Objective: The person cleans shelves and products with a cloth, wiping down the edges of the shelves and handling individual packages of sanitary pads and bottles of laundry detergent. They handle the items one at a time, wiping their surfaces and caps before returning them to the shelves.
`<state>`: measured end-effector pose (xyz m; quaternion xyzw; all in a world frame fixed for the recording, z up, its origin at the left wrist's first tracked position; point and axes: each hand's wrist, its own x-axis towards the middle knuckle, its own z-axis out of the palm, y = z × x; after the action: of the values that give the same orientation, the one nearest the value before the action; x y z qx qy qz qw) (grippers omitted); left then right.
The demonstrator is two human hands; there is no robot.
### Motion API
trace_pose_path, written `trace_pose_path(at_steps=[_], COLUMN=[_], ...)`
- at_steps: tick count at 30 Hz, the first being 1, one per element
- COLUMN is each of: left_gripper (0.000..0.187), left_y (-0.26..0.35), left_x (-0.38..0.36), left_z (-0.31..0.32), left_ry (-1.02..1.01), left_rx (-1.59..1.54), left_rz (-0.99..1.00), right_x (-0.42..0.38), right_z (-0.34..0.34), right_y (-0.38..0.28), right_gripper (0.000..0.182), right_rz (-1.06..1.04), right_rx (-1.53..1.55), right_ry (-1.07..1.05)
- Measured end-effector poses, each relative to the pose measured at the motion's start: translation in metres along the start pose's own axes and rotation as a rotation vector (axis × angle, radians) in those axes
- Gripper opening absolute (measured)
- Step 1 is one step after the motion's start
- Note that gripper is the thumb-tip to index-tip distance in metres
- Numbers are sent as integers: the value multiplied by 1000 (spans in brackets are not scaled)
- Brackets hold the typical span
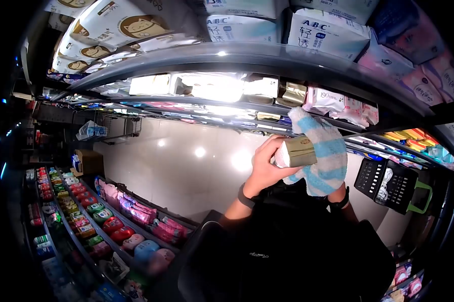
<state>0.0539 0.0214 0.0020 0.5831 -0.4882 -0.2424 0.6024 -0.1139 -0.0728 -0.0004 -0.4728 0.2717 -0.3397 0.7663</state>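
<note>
My left hand (266,163) is closed around a small olive-gold wrapped pack (298,152) with a white-and-pink end, holding it in front of the shelf. A blue-and-white striped towel (323,151) drapes over my right hand (343,192) and presses against the right side of the pack. Only the heel of that hand and its wrist show, so its fingers are hidden in the cloth. Just beyond the towel, a shelf row holds a similar olive pack (293,94) and pink-and-white packs (326,100).
ABC packs (327,35) and cat-print packs (136,26) fill the upper shelf behind its grey edge (222,54). A black basket (388,183) with a green handle stands at right. Bottles (120,232) line the left shelves. Beyond the tiled floor (186,146) are a cardboard box (90,162) and a cart (121,126).
</note>
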Motion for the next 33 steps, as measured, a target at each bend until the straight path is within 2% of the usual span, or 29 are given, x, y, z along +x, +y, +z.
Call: trace_pose_path(at_steps=[2,5,6,9,10,13,14,18,25,27,28,29,33], left_gripper=[56,60,61,60,60,59,58,52,56,56,57,58,48], left_y=[2,8,5,5,5,7,8,3,-9,-8,-3,-4,-15], left_x=[-4,2,5,11,13,20,22,28,23,28,35,39,60], left_z=[5,4,0,14,18,29,32,39,48,44,40,36,27], left_ry=[90,58,-21,-75,-102,-168,-164,-254,-397,-358,-314,-284,56], left_rx=[-134,-397,-321,-356,-258,-250,-288,-139,-88,-117,-93,-39,-212], left_rz=[-44,-194,-152,-181,-117,-90,-139,-122,-124,-155,-94,-141,-237], right_x=[0,0,0,-3,-5,-12,-15,-25,-36,-38,-39,-39,-42], right_z=[-2,-4,-5,-8,-9,-16,-18,-29,-42,-43,-45,-45,-48], right_y=[-3,-2,-3,-1,-1,-4,-5,-7,-15,-15,-16,-15,-18], right_gripper=[54,53,53,52,52,52,51,50,49,49,49,48,48], right_rz=[-23,-44,-52,-61,-67,-81,-87,-109,-162,-173,-178,-181,-200], right_rx=[-39,-68,-70,-74,-75,-79,-83,-81,-82,-84,-86,-88,-83], right_ry=[8,20,24,46,56,95,109,178,278,301,311,322,351])
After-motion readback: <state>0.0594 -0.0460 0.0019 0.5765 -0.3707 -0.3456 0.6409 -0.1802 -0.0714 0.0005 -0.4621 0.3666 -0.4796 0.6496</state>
